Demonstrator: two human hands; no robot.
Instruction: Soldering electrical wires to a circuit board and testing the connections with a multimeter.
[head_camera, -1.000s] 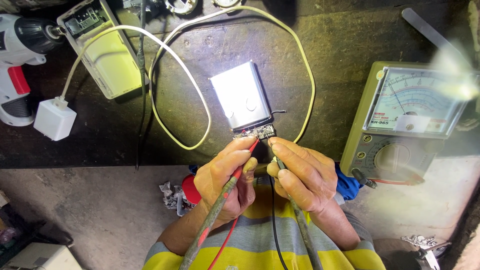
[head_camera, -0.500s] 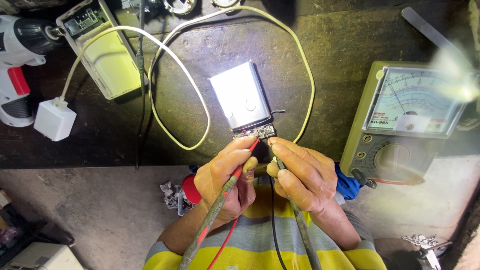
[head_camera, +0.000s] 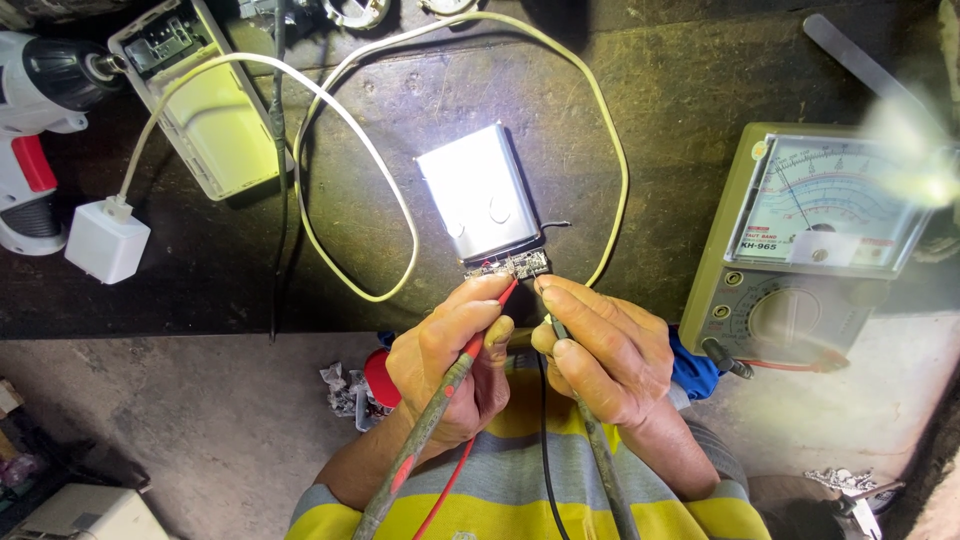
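Note:
A flat silver battery pack (head_camera: 478, 192) lies on the dark workbench (head_camera: 700, 90), brightly lit, with a small circuit board (head_camera: 508, 266) at its near end. My left hand (head_camera: 445, 360) is shut on a red test probe (head_camera: 430, 425) whose tip touches the board's left part. My right hand (head_camera: 605, 345) is shut on a black test probe (head_camera: 590, 440), its tip at the board's right part. The two hands sit close together, thumbs almost touching, just below the board.
An analog multimeter (head_camera: 815, 240) stands to the right. A white cable (head_camera: 330, 100) loops around the pack to a white plug adapter (head_camera: 105, 240). An open pale case (head_camera: 205, 105) and a white-and-red drill (head_camera: 35, 120) lie at upper left. Concrete floor lies below the bench edge.

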